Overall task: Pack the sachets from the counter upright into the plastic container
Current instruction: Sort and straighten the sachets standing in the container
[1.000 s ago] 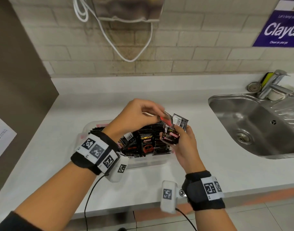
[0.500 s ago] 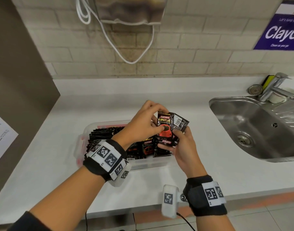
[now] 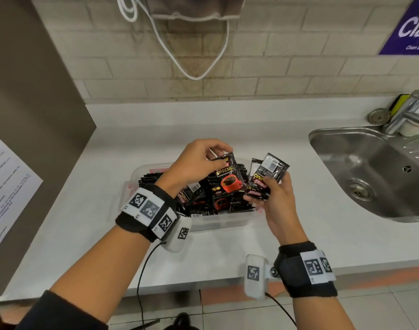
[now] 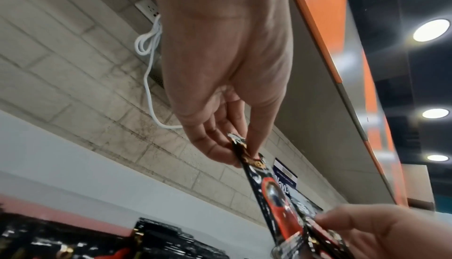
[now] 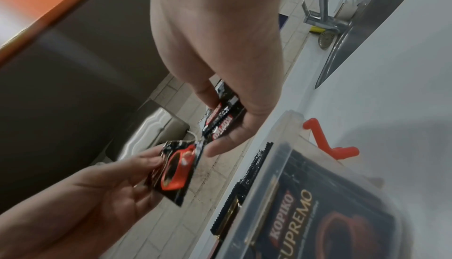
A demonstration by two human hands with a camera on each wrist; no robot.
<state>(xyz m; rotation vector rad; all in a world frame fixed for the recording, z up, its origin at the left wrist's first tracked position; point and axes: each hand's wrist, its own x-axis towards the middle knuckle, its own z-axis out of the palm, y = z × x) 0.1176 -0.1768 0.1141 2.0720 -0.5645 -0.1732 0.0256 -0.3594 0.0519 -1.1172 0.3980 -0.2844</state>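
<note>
— Black foil in both your hands, so what is the step?

— Your left hand [image 3: 196,163] pinches one sachet [image 3: 228,175] by its top edge, thumb against fingertips, over the middle of the plastic container [image 3: 218,222]. I judge you are about to slot it in. Keep that pinch high on the seal and let the packet hang straight, then lower it edge-first into a gap between the ones already standing.

— And my right?

— Your right hand [image 3: 272,194] is palm up, just right of the container's near corner, fingers curled round a small bunch of sachets [image 3: 266,177], a few at least; the count is unclear. Hold them fanned loosely so the left can pluck the next one cleanly.

— How do my wrists sit?

— Left wrist is bent down, knuckles up, above the tub. Right forearm comes in from the counter [image 3: 84,210] edge, wrist turned up.

— What lies beyond?

— The container is already crowded: a neat upright row at its left end, looser, leaning packets nearer you. Straighten those, I think, or the new one will tip. Further right is the sink [image 3: 370,167].
</note>
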